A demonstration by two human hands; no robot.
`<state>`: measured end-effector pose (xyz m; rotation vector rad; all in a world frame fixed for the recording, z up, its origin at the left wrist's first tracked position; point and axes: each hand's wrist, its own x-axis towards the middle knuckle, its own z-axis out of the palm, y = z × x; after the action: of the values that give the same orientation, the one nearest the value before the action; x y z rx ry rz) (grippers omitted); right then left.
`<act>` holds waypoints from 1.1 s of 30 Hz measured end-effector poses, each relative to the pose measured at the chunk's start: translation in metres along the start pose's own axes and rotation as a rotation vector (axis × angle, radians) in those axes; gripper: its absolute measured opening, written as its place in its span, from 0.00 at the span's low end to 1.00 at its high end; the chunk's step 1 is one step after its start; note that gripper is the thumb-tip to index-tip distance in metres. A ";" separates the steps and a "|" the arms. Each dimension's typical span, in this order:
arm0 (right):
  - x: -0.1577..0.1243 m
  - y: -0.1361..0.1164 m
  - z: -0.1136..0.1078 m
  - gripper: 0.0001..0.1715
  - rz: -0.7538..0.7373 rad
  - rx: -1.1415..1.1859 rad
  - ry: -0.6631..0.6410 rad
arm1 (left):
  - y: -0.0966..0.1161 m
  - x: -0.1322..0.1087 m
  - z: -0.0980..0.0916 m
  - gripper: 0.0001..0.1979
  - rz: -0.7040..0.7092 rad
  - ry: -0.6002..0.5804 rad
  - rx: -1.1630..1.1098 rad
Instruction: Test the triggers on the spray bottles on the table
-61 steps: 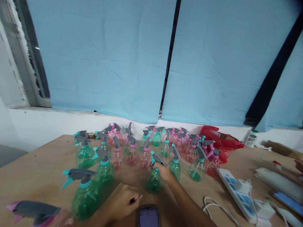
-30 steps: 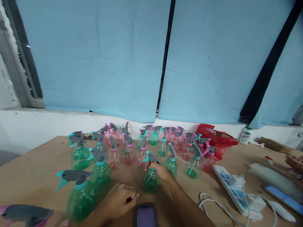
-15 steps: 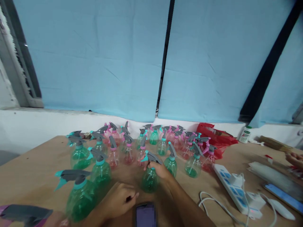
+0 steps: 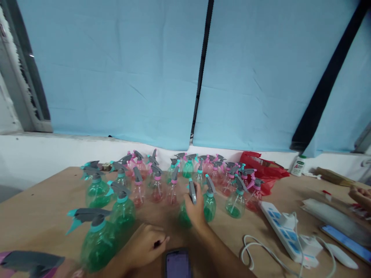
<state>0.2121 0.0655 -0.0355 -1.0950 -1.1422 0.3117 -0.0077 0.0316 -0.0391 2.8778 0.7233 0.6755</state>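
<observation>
My right hand grips a green spray bottle around its neck. The grey trigger head points away from me, with its turquoise nozzle up front, and the bottle stands beside another green spray bottle. My left hand is curled into a loose fist with nothing visible in it. It rests low on the table, between a large green spray bottle on its left and a phone on its right. Several pink spray bottles stand beyond my hands.
Green and pink bottles fill the back of the wooden table. To the right are a power strip with white cables, a red plastic bag, a white bottle and another phone. Another person's hand shows at the right edge.
My right hand has moved the green spray bottle slightly forward and turned it, so its nozzle points away instead of left. My left hand has stayed in place.
</observation>
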 end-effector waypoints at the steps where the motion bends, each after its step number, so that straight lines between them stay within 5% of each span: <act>1: 0.001 0.000 0.001 0.32 -0.001 -0.013 0.020 | 0.000 0.000 0.000 0.20 -0.003 -0.002 0.002; 7: 0.018 -0.002 0.017 0.45 -0.017 -0.072 0.050 | -0.002 -0.001 0.001 0.20 -0.007 -0.018 0.017; 13: 0.030 0.022 0.025 0.53 -0.031 -0.219 0.046 | -0.001 0.000 0.001 0.20 0.008 -0.014 0.018; 19: 0.025 0.030 0.021 0.53 -0.040 -0.188 0.017 | 0.001 -0.001 0.000 0.20 0.002 -0.013 0.000; 28: 0.000 0.004 0.009 0.51 -0.053 -0.147 -0.030 | 0.000 0.000 0.000 0.20 -0.013 -0.020 0.021; 33: 0.003 0.019 0.014 0.52 0.001 -0.211 -0.064 | -0.002 -0.001 0.000 0.20 -0.014 -0.010 0.018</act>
<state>0.2081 0.0844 -0.0496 -1.2784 -1.2522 0.2319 -0.0091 0.0326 -0.0402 2.8875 0.7512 0.6554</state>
